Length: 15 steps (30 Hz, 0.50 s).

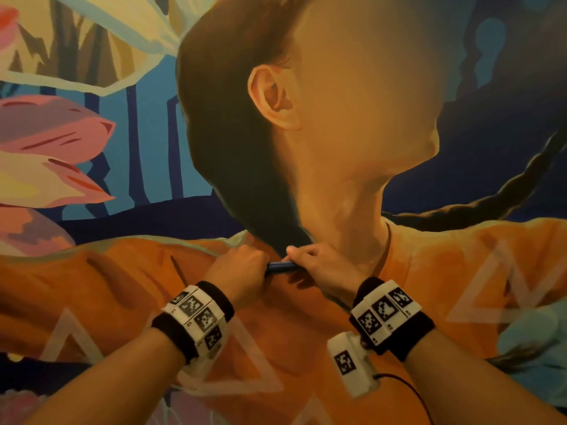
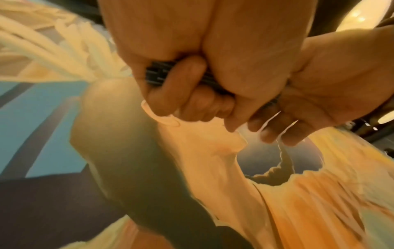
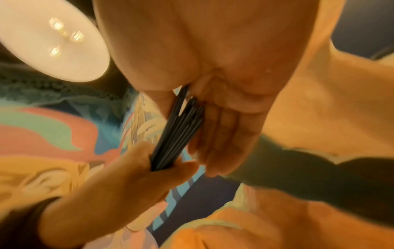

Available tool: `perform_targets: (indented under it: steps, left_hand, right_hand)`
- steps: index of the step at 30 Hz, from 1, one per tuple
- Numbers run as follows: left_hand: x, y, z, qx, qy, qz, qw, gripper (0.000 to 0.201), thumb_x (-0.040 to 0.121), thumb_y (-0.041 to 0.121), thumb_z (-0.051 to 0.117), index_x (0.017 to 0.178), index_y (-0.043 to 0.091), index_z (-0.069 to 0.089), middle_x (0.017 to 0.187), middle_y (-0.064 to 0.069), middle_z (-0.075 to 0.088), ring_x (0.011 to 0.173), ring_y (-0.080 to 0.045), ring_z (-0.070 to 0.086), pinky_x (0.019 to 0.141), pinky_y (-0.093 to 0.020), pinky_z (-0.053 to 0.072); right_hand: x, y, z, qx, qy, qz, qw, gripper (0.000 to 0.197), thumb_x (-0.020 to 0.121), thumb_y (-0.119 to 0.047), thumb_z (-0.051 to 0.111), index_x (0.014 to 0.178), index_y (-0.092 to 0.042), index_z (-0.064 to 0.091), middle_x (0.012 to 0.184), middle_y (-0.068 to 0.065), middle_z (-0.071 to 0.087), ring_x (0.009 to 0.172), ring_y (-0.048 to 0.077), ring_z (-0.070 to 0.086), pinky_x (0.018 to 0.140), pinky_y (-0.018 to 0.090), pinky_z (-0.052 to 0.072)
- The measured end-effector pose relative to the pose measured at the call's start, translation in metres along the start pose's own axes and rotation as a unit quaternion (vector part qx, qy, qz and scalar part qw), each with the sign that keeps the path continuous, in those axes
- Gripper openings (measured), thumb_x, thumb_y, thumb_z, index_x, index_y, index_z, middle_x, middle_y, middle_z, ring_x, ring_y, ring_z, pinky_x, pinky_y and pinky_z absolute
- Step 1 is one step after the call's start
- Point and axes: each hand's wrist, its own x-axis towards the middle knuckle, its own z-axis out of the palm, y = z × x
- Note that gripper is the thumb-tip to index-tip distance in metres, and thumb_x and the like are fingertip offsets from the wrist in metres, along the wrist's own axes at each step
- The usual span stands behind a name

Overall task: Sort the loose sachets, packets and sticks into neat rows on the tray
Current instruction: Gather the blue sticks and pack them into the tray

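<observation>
Head view shows, from left to right, the left hand (image 1: 237, 265), then a bundle of dark blue sticks (image 1: 280, 266), then the right hand (image 1: 319, 265). Behind them is a large painted mural (image 1: 92, 133) with a figure in an orange shirt.

The left hand has its fingers curled tightly around one end of the bundle; the left wrist view shows the fingers (image 2: 170, 94) wrapped over the dark sticks (image 2: 157, 74). The bundle lies almost level between both hands. I think this is to square the ends, so the sticks become one even group before they go down in a row.

The right hand takes the other end. In the right wrist view the sticks (image 3: 179, 131) pass between the thumb side and the rather straight fingers (image 3: 224, 134), pinched there, and they spread a little like a fan near the palm. The grip looks light, probably to let the sticks slide into line.

No tray appears in any view, so the sticks are in the air, not yet placed.
</observation>
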Motion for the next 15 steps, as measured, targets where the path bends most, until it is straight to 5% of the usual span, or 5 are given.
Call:
perform_targets:
  steps: [3,5,10,15]
  left_hand:
    - [0.002,-0.001,-0.009,0.035,-0.049,0.014,0.998,0.020,0.100,0.032,0.051,0.081,0.027,0.052,0.075,0.008,0.048,0.066,-0.009,0.051,0.065,-0.026,0.051]
    - [0.004,0.002,-0.012,0.051,-0.076,0.026,0.995,0.013,0.100,0.030,0.052,0.088,0.026,0.057,0.075,0.008,0.048,0.074,-0.012,0.059,0.075,-0.030,0.057]
    - [0.015,0.008,-0.008,0.031,-0.094,0.045,0.994,0.009,0.096,0.027,0.057,0.098,0.020,0.063,0.086,0.003,0.057,0.082,-0.016,0.063,0.083,-0.036,0.058]
    - [0.017,-0.003,-0.008,-0.036,-0.030,0.076,0.996,0.010,0.092,0.028,0.064,0.102,0.025,0.066,0.096,0.004,0.064,0.079,-0.011,0.061,0.076,-0.034,0.058]
  right_hand:
    - [-0.004,-0.006,-0.012,-0.182,-0.071,-0.059,0.979,0.019,0.083,-0.047,0.069,0.090,-0.030,0.074,0.083,-0.005,0.072,0.079,0.011,0.067,0.074,0.031,0.057]
    - [-0.006,-0.018,-0.008,-0.345,-0.109,-0.072,0.929,0.023,0.078,-0.045,0.073,0.096,-0.031,0.070,0.087,-0.008,0.069,0.080,0.010,0.065,0.075,0.032,0.056]
    - [-0.003,-0.027,0.018,-0.570,-0.033,-0.064,0.818,0.013,0.088,-0.035,0.055,0.090,-0.023,0.050,0.098,0.003,0.063,0.091,0.027,0.063,0.082,0.040,0.053]
    - [0.000,-0.025,0.009,-0.583,0.013,-0.031,0.812,0.014,0.098,-0.032,0.046,0.096,-0.022,0.055,0.100,0.004,0.063,0.094,0.026,0.062,0.072,0.036,0.045]
